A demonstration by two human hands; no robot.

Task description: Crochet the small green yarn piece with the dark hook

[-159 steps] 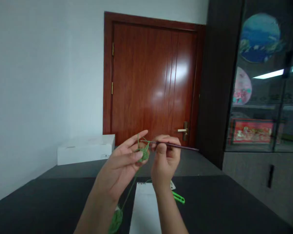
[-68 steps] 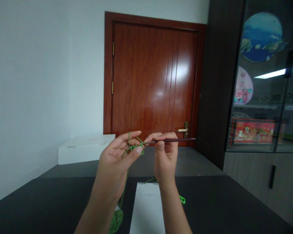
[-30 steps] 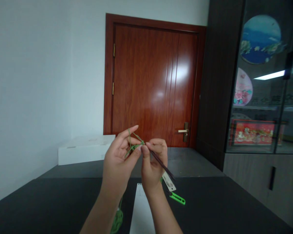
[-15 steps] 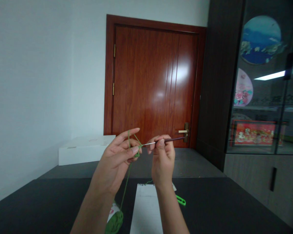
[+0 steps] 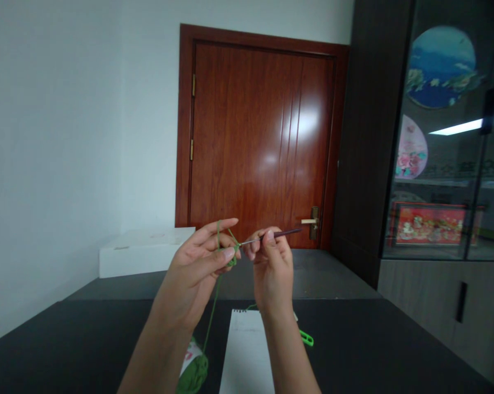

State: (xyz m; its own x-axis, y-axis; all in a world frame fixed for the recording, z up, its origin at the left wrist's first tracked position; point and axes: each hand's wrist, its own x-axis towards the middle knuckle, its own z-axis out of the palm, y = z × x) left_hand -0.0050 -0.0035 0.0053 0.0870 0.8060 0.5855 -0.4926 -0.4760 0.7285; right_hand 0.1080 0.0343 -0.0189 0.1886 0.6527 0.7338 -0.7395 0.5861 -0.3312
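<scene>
My right hand (image 5: 272,262) pinches a dark crochet hook (image 5: 277,235), whose thin metal tip reaches left to the small green crocheted piece (image 5: 231,262). My left hand (image 5: 193,262) holds that piece between its fingertips, with green yarn (image 5: 211,316) looped up over a raised finger. The strand runs down to a green yarn ball (image 5: 193,374) at the bottom edge of the view. The ball lies partly cut off by the frame, with a white-and-pink label (image 5: 188,357) beside it. The hook's tip and the piece are very small here.
A white spiral notepad (image 5: 247,350) lies on the dark table (image 5: 86,334) below my hands. A green plastic clip (image 5: 306,338) lies to its right. Behind stand a white box (image 5: 146,253), a wooden door (image 5: 259,142) and a glass cabinet (image 5: 436,142).
The hook has swung from sloping down to the right up to nearly level, its tip back at the crocheted piece. Both hands have moved only slightly.
</scene>
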